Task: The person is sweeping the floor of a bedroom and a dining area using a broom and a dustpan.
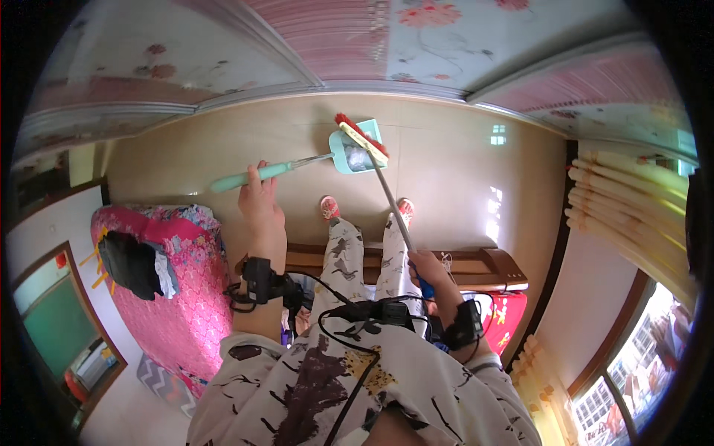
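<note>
My left hand [261, 195] is closed round the thick mint-green handle of a dustpan [339, 154]. The pan lies ahead of my feet, with some whitish, crumpled-looking stuff [357, 157] inside it. In my right hand [432, 268] I grip the long metal stick of a broom [387, 187]. Its head, cream with red bristles, slants across the open pan and hides part of it. Both forearms carry black strapped-on devices with cables.
Tall sliding doors [428, 56] with floral panels line the far side of the tiled floor [446, 149]. At the left stands a bed with a pink cover [186, 275] and dark clothes [130, 265]. A brown wooden ledge [476, 269] is close behind my feet. Curtains [632, 201] hang right.
</note>
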Motion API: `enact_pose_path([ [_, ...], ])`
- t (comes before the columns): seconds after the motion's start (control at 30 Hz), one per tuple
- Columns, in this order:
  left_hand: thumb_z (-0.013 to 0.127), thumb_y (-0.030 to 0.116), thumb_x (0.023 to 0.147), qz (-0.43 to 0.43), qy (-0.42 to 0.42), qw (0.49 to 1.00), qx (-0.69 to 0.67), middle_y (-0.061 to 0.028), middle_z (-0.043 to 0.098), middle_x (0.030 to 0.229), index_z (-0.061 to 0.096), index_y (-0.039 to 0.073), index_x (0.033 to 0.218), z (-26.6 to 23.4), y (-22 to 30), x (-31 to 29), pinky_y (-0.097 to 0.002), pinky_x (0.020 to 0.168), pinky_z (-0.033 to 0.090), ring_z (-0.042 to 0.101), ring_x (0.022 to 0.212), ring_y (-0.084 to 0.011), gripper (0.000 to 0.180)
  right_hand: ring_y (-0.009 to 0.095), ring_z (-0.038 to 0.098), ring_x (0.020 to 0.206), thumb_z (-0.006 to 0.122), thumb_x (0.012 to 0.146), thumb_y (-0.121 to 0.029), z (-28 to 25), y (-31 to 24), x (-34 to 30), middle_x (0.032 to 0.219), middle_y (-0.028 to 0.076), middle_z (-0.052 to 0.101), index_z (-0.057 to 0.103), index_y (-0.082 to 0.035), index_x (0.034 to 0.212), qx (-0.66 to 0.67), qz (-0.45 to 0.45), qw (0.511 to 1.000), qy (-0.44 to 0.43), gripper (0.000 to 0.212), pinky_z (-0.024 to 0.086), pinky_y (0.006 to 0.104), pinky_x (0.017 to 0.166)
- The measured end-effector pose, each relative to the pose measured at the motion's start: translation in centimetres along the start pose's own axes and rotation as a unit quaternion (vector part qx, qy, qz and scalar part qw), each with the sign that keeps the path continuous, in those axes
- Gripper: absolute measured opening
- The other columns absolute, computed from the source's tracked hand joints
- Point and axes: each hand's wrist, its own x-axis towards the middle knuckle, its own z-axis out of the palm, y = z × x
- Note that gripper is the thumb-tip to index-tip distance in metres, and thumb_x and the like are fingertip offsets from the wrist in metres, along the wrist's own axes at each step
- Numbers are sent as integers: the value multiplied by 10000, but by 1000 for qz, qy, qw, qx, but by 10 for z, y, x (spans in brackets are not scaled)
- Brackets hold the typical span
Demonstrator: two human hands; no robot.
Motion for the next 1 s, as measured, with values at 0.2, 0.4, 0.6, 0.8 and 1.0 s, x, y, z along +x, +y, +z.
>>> enact_pose_path([
  [0.2, 494, 246, 906, 28, 9, 999, -21, -180, 478, 1182, 400, -62, 1132, -87, 29, 20, -391, 982, 367, 480, 1092, -256, 393, 386, 585, 686, 426, 876, -232, 39, -29, 7, 730, 258, 574, 571, 39, 741, -461, -178, 867, 70, 335, 468, 457, 618],
  [0.4, 554, 211, 878, 42, 109, 989, -92, -169, 503, 1098, 399, -78, 1127, -176, 42, 52, -364, 992, 377, 497, 1077, -257, 412, 304, 626, 728, 527, 764, -166, 76, -91, 115, 779, 206, 615, 632, -18, 773, -704, -300, 643, 22, 182, 509, 399, 623],
  [0.6, 582, 300, 854, 15, 163, 982, -92, -149, 490, 1105, 392, -61, 1154, -258, 53, 89, -361, 997, 367, 488, 1079, -258, 507, 294, 613, 528, 485, 833, -269, 91, -162, 135, 736, 205, 622, 617, 44, 844, -510, -138, 846, 75, 340, 516, 386, 541],
  [0.8, 591, 340, 842, -5, 207, 978, -31, -145, 487, 1102, 388, -52, 1170, -296, 58, 115, -369, 985, 373, 477, 1094, -261, 550, 269, 589, 454, 444, 863, -280, 13, -121, 129, 578, 175, 561, 566, 70, 768, -472, -87, 865, 147, 383, 483, 355, 417],
  [1.0, 570, 321, 858, -5, 144, 988, -64, -171, 512, 1109, 387, -58, 1169, -266, 71, 119, -381, 980, 380, 502, 1079, -265, 524, 263, 581, 448, 434, 875, -322, -12, -10, 77, 587, 185, 578, 568, 46, 746, -440, -34, 870, 221, 412, 483, 393, 455],
])
